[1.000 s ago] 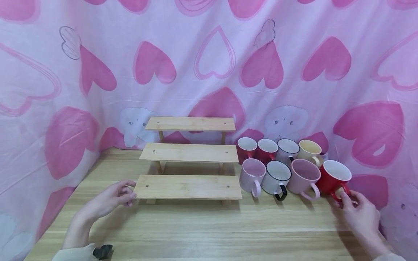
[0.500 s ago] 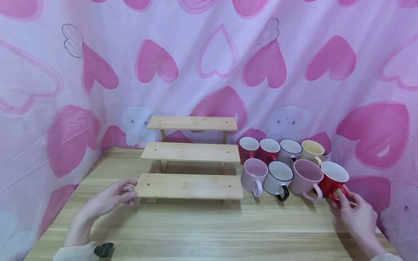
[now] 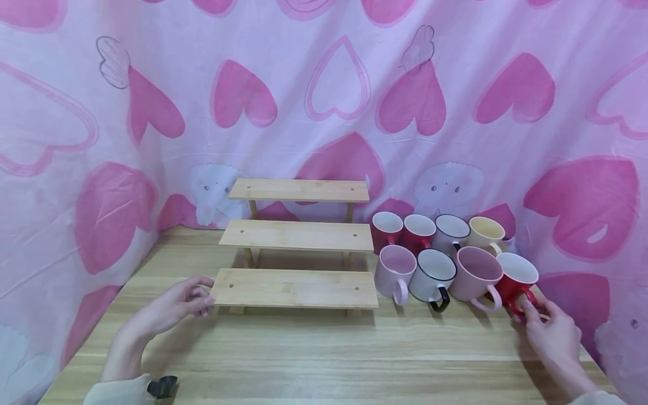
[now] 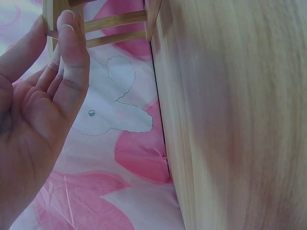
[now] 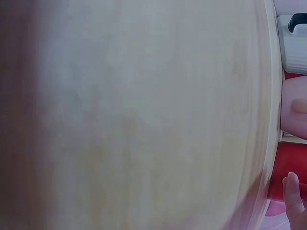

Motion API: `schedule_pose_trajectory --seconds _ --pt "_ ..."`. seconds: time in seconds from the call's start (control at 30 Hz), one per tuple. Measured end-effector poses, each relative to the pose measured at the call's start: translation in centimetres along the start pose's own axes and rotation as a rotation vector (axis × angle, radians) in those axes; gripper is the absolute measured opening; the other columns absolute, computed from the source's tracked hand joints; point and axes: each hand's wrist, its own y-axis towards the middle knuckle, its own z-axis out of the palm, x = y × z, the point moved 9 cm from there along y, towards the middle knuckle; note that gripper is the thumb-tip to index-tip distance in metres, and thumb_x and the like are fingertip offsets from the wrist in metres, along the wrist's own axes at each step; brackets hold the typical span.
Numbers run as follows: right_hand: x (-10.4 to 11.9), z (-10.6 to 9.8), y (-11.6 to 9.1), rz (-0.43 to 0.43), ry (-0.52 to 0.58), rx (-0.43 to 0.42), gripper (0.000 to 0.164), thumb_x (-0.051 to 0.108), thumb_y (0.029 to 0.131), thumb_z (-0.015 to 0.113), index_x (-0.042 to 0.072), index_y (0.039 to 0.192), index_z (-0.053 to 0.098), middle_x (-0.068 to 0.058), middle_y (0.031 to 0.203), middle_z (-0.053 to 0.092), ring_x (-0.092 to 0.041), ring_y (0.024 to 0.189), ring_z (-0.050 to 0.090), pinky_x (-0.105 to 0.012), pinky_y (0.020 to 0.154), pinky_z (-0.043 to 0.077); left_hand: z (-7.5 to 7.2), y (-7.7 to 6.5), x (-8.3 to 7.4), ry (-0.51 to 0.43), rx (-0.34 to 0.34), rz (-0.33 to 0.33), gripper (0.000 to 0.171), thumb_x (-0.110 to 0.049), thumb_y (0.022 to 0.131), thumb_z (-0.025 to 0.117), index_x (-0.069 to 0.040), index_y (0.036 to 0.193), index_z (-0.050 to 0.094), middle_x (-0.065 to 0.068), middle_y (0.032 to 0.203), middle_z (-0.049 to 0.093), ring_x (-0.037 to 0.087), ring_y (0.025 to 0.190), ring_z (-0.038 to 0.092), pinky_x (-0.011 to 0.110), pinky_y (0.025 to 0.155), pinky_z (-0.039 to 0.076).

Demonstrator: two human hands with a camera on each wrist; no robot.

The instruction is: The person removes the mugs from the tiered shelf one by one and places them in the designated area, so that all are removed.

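On the table stands a three-tier wooden shelf (image 3: 293, 288). My left hand (image 3: 169, 306) is at the left end of its lowest board, and in the left wrist view the thumb and fingers (image 4: 72, 52) pinch the board's end. At the far right, my right hand (image 3: 554, 334) holds the handle of a red mug (image 3: 506, 289) with a white inside. This mug stands upright at the right end of the front row, close beside a large pink mug (image 3: 468, 281). In the right wrist view, one finger (image 5: 291, 194) lies against the red mug (image 5: 288, 163).
Left of the pink mug stand a black-rimmed white mug (image 3: 430, 281) and a light pink mug (image 3: 392, 275). Behind are two red mugs (image 3: 383, 239), another white mug (image 3: 448, 239) and a cream mug (image 3: 483, 236). A heart-patterned curtain (image 3: 324, 84) hangs behind the table (image 3: 329, 360).
My right hand has shifted the red mug slightly left, closer to the pink mug. The head view has moved a little. My left hand stays at the shelf's end.
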Motion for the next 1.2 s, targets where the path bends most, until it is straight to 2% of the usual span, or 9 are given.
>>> schedule_pose_trajectory --seconds 0.37,0.6,0.73,0.87,0.93,1.03,1.1,1.13,1.2 --pt "-0.2 0.5 0.2 0.015 0.013 0.026 0.039 0.025 0.1 0.053 -0.006 0.124 0.058 -0.031 0.117 0.06 -0.053 0.11 0.051 -0.056 0.085 0.035 0.0 -0.3 0.0 -0.003 -0.005 -0.004 0.051 -0.015 0.1 0.057 0.016 0.133 0.034 0.022 0.092 0.063 0.027 0.082 0.063 0.029 0.076 0.053" --pt "0.0 0.4 0.6 0.015 -0.018 0.056 0.044 0.028 0.1 0.053 -0.005 0.128 0.056 -0.029 0.119 0.06 -0.045 0.101 0.058 -0.045 0.076 0.039 -0.2 -0.2 -0.1 0.016 -0.017 -0.011 0.052 -0.017 0.1 0.057 0.015 0.134 0.035 0.02 0.091 0.064 0.028 0.082 0.063 0.029 0.077 0.052" --pt "0.0 0.4 0.7 0.01 -0.014 0.104 0.05 0.035 0.098 0.057 -0.006 0.127 0.054 -0.032 0.114 0.062 -0.021 0.074 0.065 -0.031 0.064 0.041 -0.2 -0.2 -0.3 0.04 -0.022 -0.022 0.053 -0.019 0.1 0.057 0.014 0.135 0.035 0.018 0.091 0.064 0.029 0.082 0.063 0.029 0.078 0.052" --pt "-0.2 0.4 0.5 0.022 0.006 0.183 0.072 0.044 0.093 0.064 -0.009 0.136 0.04 -0.036 0.119 0.055 0.009 0.061 0.05 -0.024 0.057 0.038 -0.2 0.2 -0.7 0.067 -0.02 -0.031 0.053 -0.021 0.1 0.058 0.013 0.135 0.036 0.016 0.092 0.065 0.031 0.084 0.063 0.033 0.078 0.052" --pt "-0.1 0.4 0.5 0.003 0.016 0.202 0.082 0.043 0.09 0.068 -0.011 0.141 0.032 -0.037 0.124 0.05 0.005 0.065 0.053 -0.021 0.059 0.037 -0.2 0.4 -0.8 0.078 -0.022 -0.037 0.052 -0.021 0.1 0.058 0.012 0.135 0.037 0.015 0.092 0.065 0.032 0.084 0.063 0.034 0.077 0.053" --pt "0.2 0.1 0.6 -0.025 0.035 0.201 0.088 0.039 0.088 0.072 -0.013 0.144 0.026 -0.042 0.128 0.044 -0.021 0.085 0.065 -0.019 0.062 0.044 -0.1 0.6 -1.0 0.094 -0.022 -0.038 0.051 -0.021 0.1 0.058 0.011 0.135 0.038 0.014 0.091 0.066 0.03 0.085 0.063 0.033 0.078 0.052" --pt "0.4 0.2 0.6 -0.041 0.043 0.2 0.089 0.038 0.089 0.072 -0.014 0.144 0.025 -0.044 0.129 0.041 -0.047 0.098 0.059 -0.03 0.072 0.053 -0.2 0.4 -1.1 0.113 -0.027 -0.037 0.051 -0.022 0.1 0.058 0.011 0.135 0.039 0.013 0.091 0.066 0.027 0.085 0.063 0.032 0.078 0.052" --pt "0.6 0.2 0.5 -0.049 0.044 0.201 0.088 0.038 0.09 0.071 -0.014 0.144 0.025 -0.045 0.13 0.039 -0.052 0.103 0.055 -0.039 0.078 0.054 -0.2 0.3 -1.2 0.125 -0.031 -0.034 0.051 -0.021 0.1 0.057 0.011 0.135 0.039 0.012 0.091 0.066 0.026 0.085 0.063 0.031 0.077 0.052" --pt "1.1 0.2 0.3 -0.087 0.034 0.199 0.084 0.038 0.092 0.067 -0.015 0.143 0.026 -0.047 0.13 0.037 -0.06 0.111 0.044 -0.061 0.086 0.044 -0.2 0.1 -1.4 0.15 -0.038 -0.016 0.05 -0.02 0.1 0.057 0.012 0.134 0.039 0.011 0.09 0.066 0.025 0.083 0.063 0.031 0.075 0.052"
